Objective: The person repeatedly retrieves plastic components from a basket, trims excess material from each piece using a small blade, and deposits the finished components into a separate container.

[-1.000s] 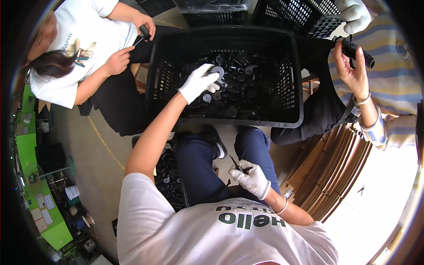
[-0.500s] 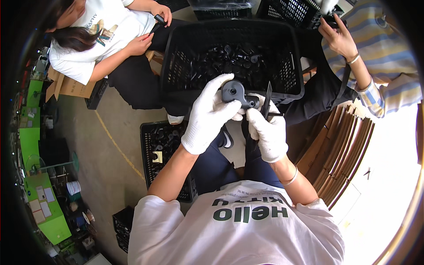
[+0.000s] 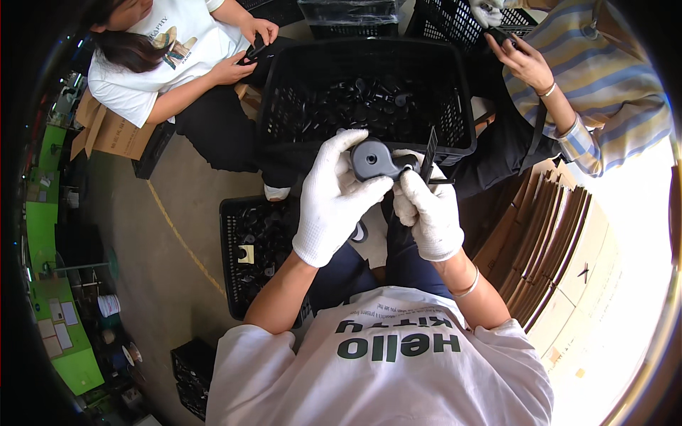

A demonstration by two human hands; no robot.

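My left hand [image 3: 332,202], in a white knit glove, grips a dark grey plastic part [image 3: 370,160] by its round end. The part has a round body with a central hole and a short arm ending in a smaller ring. My right hand [image 3: 429,216], also gloved in white, has its thumb and fingers closed at that smaller end. A thin dark knife blade [image 3: 430,150] stands up from the right hand, close beside the part; the knife's handle is mostly hidden in the glove.
A large black crate [image 3: 455,135] of similar dark parts stands just beyond my hands. A smaller black crate [image 3: 229,266] with parts sits lower left. Two people work across from me, each handling a dark piece. Flattened cardboard [image 3: 547,241] is stacked at right.
The plastic part has turned slightly in my left hand, its round face now more toward me and a bit lower. The knife has shifted slightly left. Both co-workers' hands have moved.
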